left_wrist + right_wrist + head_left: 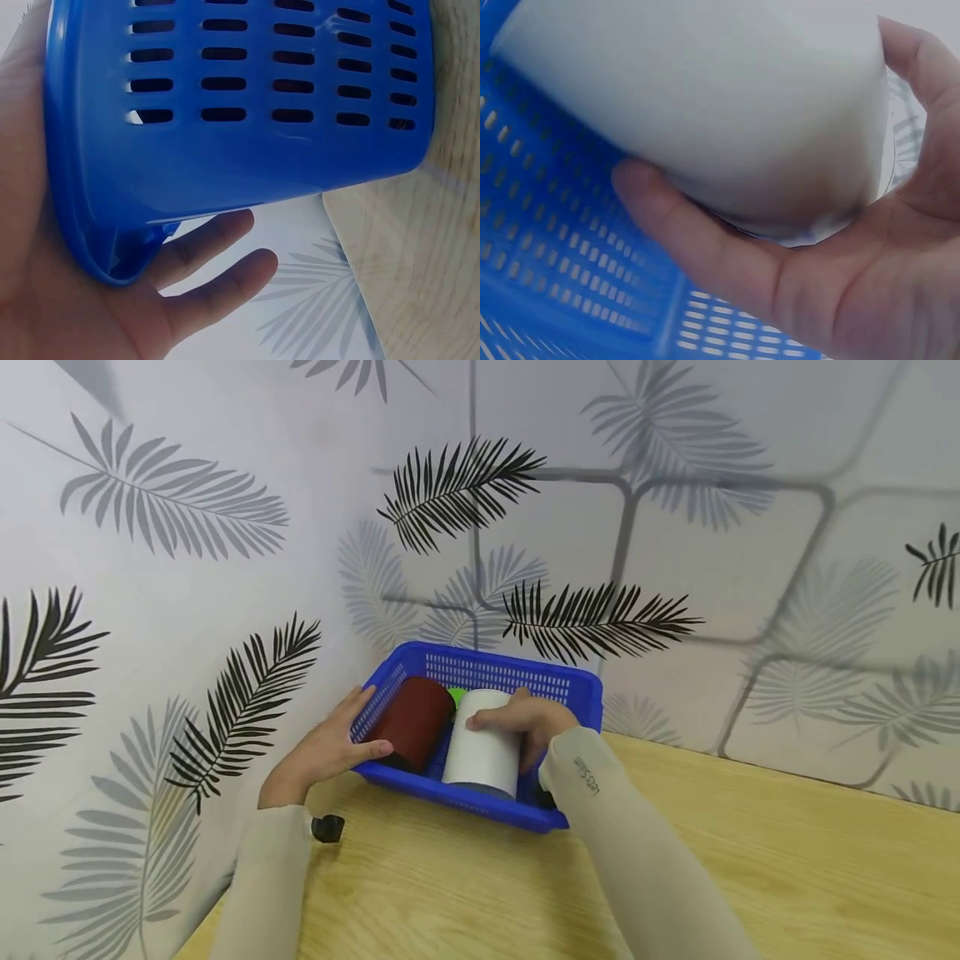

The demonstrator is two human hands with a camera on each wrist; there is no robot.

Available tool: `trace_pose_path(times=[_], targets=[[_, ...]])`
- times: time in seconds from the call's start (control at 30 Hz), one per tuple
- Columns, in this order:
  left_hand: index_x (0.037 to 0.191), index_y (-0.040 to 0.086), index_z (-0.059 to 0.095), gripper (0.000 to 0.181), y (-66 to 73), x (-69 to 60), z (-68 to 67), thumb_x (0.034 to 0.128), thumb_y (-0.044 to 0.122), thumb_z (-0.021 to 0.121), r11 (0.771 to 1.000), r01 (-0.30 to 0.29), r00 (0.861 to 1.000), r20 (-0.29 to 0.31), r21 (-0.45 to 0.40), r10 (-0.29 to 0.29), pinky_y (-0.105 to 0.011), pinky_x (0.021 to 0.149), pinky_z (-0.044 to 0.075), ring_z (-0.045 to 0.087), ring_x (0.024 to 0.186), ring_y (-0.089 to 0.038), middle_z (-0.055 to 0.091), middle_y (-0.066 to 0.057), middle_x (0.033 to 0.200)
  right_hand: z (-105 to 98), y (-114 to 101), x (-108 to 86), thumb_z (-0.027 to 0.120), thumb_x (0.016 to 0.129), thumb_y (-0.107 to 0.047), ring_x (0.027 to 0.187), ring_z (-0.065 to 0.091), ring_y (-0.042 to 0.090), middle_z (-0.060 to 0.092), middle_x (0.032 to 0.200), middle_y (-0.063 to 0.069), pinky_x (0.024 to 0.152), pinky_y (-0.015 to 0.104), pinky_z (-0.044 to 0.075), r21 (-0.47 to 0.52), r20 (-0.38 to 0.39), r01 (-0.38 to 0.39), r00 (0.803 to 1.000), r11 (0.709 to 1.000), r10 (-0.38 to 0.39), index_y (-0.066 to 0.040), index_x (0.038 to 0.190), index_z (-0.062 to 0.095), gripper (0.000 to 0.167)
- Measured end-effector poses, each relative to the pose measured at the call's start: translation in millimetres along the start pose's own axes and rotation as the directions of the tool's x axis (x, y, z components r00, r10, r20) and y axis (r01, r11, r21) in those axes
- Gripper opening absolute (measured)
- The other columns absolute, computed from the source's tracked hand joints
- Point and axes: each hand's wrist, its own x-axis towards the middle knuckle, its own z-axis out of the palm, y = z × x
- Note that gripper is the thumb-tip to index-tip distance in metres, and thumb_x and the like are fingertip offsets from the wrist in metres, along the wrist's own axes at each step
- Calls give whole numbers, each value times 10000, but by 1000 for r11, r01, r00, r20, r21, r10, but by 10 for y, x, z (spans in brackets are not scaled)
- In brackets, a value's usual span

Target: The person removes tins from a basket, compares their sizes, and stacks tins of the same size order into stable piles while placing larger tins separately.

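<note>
In the head view a blue plastic basket (480, 806) with slotted walls sits on the table. My right hand (528, 722) reaches into it and grips a white cylinder (482, 747), which lies tilted with a grey band at its lower end. The right wrist view has the thumb and fingers curled around the cylinder (705, 97). Left of it in the basket lies a dark red cylinder (412, 722). My left hand (330, 747) rests against the basket's left rim, its fingers extended. Two of those fingers (225, 296) stick out past the rim's corner in the left wrist view.
A bright green thing (456, 695) shows behind the two cylinders, mostly hidden. The wood-grain table (420, 885) meets a leaf-patterned wall (712, 568) behind and to the left of the basket. Something dark (546, 795) lies in the basket's near right corner.
</note>
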Motion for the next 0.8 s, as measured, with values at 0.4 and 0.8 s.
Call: trace_pose_path(times=[0.4, 0.8], targets=[[1638, 113, 96, 1053, 62, 149, 9, 900, 547, 708, 1000, -9, 1000, 5, 10, 9, -711, 1104, 198, 136, 1469, -523, 26, -220, 1668, -360, -189, -380, 782, 863, -321, 1166, 537, 435, 421, 1327, 238, 781, 585, 554, -79, -22, 229, 973, 970, -231, -131, 1519, 82, 978], [1634, 97, 119, 1025, 40, 19, -2, 911, 536, 698, 999, -18, 1000, 0, 41, 18, -748, 1053, 249, 197, 1422, -586, 45, -260, 1654, -668, 53, -624, 755, 847, -322, 1303, 419, 350, 352, 1459, 147, 1063, 593, 357, 532, -21, 553, 766, 642, -643, -287, 1481, 112, 904]])
